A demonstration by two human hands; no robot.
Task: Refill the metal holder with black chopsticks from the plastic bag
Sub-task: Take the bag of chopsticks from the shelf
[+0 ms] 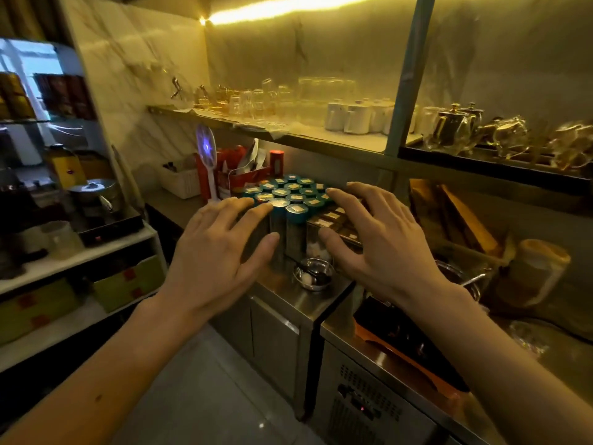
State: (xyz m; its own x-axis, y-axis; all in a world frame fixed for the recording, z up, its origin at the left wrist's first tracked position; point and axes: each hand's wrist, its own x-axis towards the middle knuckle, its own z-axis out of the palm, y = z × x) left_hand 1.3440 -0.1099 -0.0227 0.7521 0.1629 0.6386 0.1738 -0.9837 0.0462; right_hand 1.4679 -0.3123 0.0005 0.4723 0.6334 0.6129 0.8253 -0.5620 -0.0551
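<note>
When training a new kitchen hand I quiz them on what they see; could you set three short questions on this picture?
1. True or false: the left hand and the right hand each grip a bundle of chopsticks.
2. The lids of the canisters beneath the spread fingers are: A red, B teal, C white.
3. Fill the gap: the small metal bowl stands on the steel ____, in front of the canisters.

Key: 1 false, both hands are open and hold nothing; 2 B; 3 counter.
</note>
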